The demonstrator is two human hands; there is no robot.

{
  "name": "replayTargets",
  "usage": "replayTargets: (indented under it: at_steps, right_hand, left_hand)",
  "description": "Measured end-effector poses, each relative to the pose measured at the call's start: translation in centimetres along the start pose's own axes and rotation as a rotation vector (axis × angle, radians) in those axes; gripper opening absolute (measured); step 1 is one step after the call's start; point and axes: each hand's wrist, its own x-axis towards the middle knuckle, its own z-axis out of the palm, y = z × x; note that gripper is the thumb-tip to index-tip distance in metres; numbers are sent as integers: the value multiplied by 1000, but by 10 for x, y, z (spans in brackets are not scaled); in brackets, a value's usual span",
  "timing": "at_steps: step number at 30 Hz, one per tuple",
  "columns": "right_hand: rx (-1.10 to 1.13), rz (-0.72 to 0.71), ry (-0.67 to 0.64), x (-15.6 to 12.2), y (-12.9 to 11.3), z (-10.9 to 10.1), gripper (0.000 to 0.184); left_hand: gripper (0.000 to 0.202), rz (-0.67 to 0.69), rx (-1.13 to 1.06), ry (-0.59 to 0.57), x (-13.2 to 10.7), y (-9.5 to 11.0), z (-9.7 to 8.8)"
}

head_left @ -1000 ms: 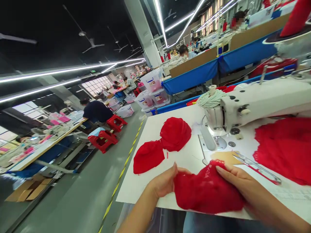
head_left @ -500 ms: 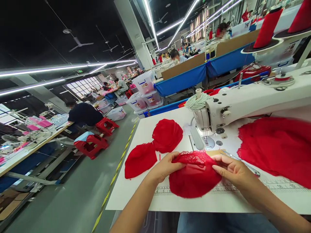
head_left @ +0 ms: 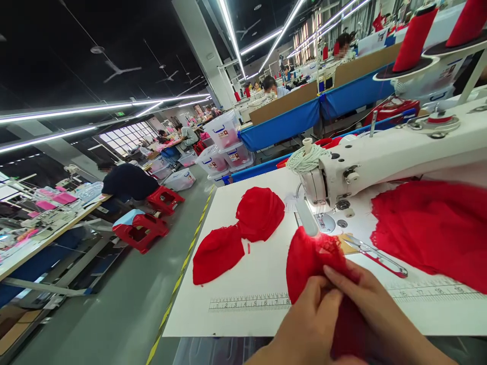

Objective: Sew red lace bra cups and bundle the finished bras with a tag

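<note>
A red fabric piece with a lace edge (head_left: 304, 258) is bunched between my two hands at the table's front, below the sewing machine head (head_left: 315, 185). My left hand (head_left: 314, 314) pinches its near part, fingers closed. Close against it, my right hand (head_left: 365, 299) grips the same cloth with thumb and fingers together. Part of the cloth hangs down between my wrists. Just right of the cloth lies a pair of thread snips (head_left: 376, 256). Two joined red fabric cups (head_left: 261, 213) lie flat to the left.
A larger heap of red fabric (head_left: 429, 233) lies right of the needle area. A printed ruler (head_left: 249, 302) runs along the white table's (head_left: 228, 324) front. Red thread cones (head_left: 414, 40) stand behind the machine. Red stools (head_left: 140, 230) and stacked plastic boxes (head_left: 224, 129) stand beyond.
The red piece, earlier spread flat between my hands, is now turned and gathered. My left hand has moved right and nearer, beside my right hand. The snips are more exposed.
</note>
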Motion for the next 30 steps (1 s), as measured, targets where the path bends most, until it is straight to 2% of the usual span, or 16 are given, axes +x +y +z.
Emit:
replayTargets:
  at_steps: [1, 3, 5, 6, 9, 12, 14, 17, 23, 27, 30]
  right_hand:
    - [82, 60, 40, 2, -4, -2, 32]
    - [192, 134, 63, 8, -14, -12, 30]
    - [206, 189, 18, 10, -22, -22, 28]
    - [192, 219, -11, 11, -25, -27, 26]
    - [104, 290, -83, 9, -30, -35, 23]
    - [9, 297, -136, 8, -33, -39, 22]
    - [-32, 263, -160, 9, -36, -41, 25]
    - [-80, 189, -169, 13, -39, -42, 28]
    - [-302, -36, -56, 24, -41, -44, 36]
    - [-336, -66, -45, 26, -39, -44, 43]
    - [-357, -71, -21, 26, -38, -43, 48]
  left_hand:
    - [28, 13, -8, 14, 0, 2, -2]
    - [25, -23, -22, 190, 6, 1, -14]
    - [22, -104, -94, 347, 18, -5, -27]
    - [20, -145, -174, 348, 25, -9, -32]
    - [34, -238, -445, 123, 45, -21, -37]
    - [45, -226, -545, -45, 57, -25, -34]
    - [46, -241, -600, -97, 61, -24, -31]
    - [42, -248, -673, -50, 67, -25, -28]
    - [50, -253, -707, 63, 75, -36, -22]
    - [51, -242, -791, 51, 73, -37, -21]
    - [40, -215, -689, 77, 72, -35, -21]
